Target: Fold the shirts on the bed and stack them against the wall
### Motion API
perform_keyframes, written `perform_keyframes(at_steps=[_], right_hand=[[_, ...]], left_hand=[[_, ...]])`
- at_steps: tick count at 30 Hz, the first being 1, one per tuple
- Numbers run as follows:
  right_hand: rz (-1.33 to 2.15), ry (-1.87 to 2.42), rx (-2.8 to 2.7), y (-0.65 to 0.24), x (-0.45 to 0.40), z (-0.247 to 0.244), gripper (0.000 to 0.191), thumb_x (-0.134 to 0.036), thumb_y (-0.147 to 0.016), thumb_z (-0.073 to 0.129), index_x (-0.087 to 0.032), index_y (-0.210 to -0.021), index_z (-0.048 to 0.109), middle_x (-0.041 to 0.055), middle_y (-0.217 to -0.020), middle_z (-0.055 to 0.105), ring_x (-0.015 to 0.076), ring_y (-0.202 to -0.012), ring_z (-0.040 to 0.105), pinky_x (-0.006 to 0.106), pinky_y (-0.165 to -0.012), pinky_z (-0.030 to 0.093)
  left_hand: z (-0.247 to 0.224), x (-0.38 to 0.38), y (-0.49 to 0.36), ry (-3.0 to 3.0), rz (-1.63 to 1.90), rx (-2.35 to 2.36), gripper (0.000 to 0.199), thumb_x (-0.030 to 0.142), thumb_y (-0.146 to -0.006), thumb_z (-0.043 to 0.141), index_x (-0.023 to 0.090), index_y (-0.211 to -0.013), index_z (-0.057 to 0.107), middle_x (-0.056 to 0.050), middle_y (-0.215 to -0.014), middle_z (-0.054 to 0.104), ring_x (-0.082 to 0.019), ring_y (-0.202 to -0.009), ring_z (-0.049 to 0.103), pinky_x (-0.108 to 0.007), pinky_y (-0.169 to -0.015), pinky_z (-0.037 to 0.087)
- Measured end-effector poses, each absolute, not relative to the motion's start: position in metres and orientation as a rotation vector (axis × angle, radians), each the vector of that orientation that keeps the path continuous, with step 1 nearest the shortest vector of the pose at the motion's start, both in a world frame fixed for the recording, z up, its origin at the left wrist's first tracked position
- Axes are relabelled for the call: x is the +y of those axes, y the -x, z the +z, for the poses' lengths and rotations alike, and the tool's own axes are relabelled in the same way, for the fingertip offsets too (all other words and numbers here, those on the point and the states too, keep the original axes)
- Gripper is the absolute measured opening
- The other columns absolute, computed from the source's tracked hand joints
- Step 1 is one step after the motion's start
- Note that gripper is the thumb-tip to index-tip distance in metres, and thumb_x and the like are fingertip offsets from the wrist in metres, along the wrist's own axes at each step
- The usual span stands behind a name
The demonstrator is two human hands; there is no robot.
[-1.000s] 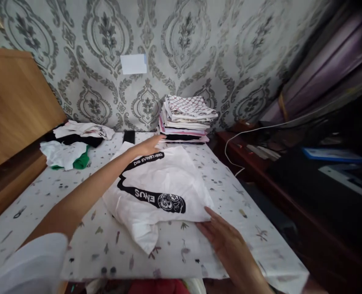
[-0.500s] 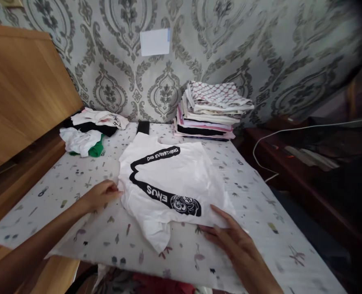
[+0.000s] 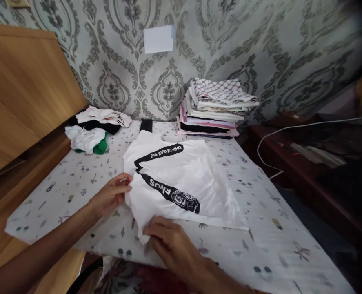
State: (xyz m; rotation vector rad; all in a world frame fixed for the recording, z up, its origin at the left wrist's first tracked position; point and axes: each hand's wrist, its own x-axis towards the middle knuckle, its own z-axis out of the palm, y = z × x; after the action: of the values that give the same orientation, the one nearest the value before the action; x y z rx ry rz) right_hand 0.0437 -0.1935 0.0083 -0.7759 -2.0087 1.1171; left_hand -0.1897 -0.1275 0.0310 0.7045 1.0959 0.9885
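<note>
A white T-shirt [image 3: 196, 171] with a black printed band lies spread on the patterned white cloth of the table [image 3: 278, 245]. At the shirt's left edge my left hand [image 3: 115, 194] pinches the fabric between thumb and fingers. My right hand [image 3: 171, 241] is closed on the shirt's near corner, a sleeve that tapers toward the table's front. Part of that corner is hidden by my fingers.
Folded clothes form a tall stack [image 3: 214, 110] at the back right. Crumpled garments [image 3: 89, 139] lie at the back left beside a wooden cabinet [image 3: 30, 90]. A black flat item [image 3: 146, 125] sits behind the shirt. A white cable [image 3: 262, 141] hangs at right.
My right hand has moved left from the shirt's lower right edge to its near corner and closed on it. My left hand has shifted slightly along the left edge. The lower right hem lies straighter.
</note>
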Motion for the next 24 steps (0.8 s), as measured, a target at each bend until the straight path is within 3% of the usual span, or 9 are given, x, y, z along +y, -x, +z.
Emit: perform_keyframes(at_steps=[5,9,11,13,16,19,21,24], right_hand=[[1.187,0.962,-2.012,-0.043,-0.128,0.047,0.020,-0.028,-0.094,0.051,-0.020,-0.098,0.069,0.0037,-0.086,0.069,0.0162,-0.072,0.064,0.027,-0.064,0.048],[1.435,1.173,-2.064,-0.011,-0.081,0.044,0.037,-0.049,-0.089,0.061,-0.017,-0.108,0.065,0.0017,-0.081,0.064,0.0169,-0.075,0.061,0.027,-0.064,0.045],[1.396,1.231,-2.182,0.002,-0.077,0.032,0.053,-0.044,-0.078,0.075,-0.016,-0.121,0.060,0.0005,-0.083,0.062,0.0170,-0.076,0.058,0.027,-0.065,0.044],[1.359,1.241,-2.270,0.008,-0.082,0.021,0.060,-0.028,-0.072,0.079,-0.016,-0.127,0.058,-0.0011,-0.082,0.061,0.0155,-0.074,0.056,0.026,-0.064,0.042],[1.316,1.208,-2.386,0.006,-0.086,0.014,0.052,-0.018,-0.074,0.072,-0.019,-0.125,0.062,-0.0026,-0.078,0.061,0.0150,-0.071,0.057,0.026,-0.065,0.041],[1.074,1.169,-2.556,0.008,-0.068,0.025,0.040,-0.026,-0.081,0.068,-0.020,-0.120,0.067,0.0018,-0.086,0.067,0.0191,-0.081,0.062,0.029,-0.072,0.044],[0.843,1.160,-2.610,0.019,-0.040,0.038,0.028,-0.027,-0.089,0.059,-0.019,-0.114,0.070,0.0065,-0.099,0.070,0.0215,-0.092,0.064,0.031,-0.080,0.046],[0.782,1.164,-2.660,0.053,0.015,0.050,0.035,-0.019,-0.095,0.049,-0.017,-0.127,0.063,0.0090,-0.113,0.071,0.0209,-0.103,0.065,0.031,-0.092,0.046]], left_hand=[[0.030,-0.142,0.169,-0.486,1.204,1.135,0.038,0.014,-0.057,0.083,0.019,-0.088,0.061,0.002,-0.083,0.063,-0.011,-0.065,0.058,-0.021,-0.058,0.046],[0.024,-0.159,0.147,-0.539,1.231,0.943,0.028,0.007,-0.054,0.074,0.017,-0.076,0.060,0.000,-0.081,0.063,-0.012,-0.075,0.060,-0.021,-0.070,0.048],[0.019,-0.156,0.153,-0.590,1.128,0.880,0.026,0.006,-0.052,0.068,0.017,-0.074,0.059,0.001,-0.078,0.062,-0.011,-0.073,0.059,-0.022,-0.070,0.048],[0.014,-0.140,0.174,-0.736,0.953,0.957,0.021,0.011,-0.054,0.065,0.018,-0.072,0.056,-0.001,-0.077,0.062,-0.013,-0.069,0.059,-0.025,-0.067,0.048],[0.014,-0.094,0.213,-1.188,0.784,1.383,0.013,0.022,-0.065,0.059,0.020,-0.076,0.054,0.000,-0.069,0.059,-0.016,-0.061,0.056,-0.028,-0.059,0.045],[0.022,-0.053,0.233,-1.602,0.692,1.933,0.012,0.031,-0.078,0.054,0.021,-0.084,0.055,0.001,-0.072,0.058,-0.018,-0.067,0.056,-0.029,-0.063,0.042],[0.026,-0.045,0.231,-1.790,0.489,2.096,0.019,0.040,-0.085,0.051,0.022,-0.080,0.054,-0.003,-0.079,0.063,-0.022,-0.078,0.060,-0.031,-0.068,0.041],[0.029,-0.067,0.214,-1.912,0.200,1.988,0.042,0.053,-0.091,0.044,0.021,-0.064,0.051,-0.006,-0.074,0.065,-0.025,-0.078,0.063,-0.031,-0.068,0.040]])
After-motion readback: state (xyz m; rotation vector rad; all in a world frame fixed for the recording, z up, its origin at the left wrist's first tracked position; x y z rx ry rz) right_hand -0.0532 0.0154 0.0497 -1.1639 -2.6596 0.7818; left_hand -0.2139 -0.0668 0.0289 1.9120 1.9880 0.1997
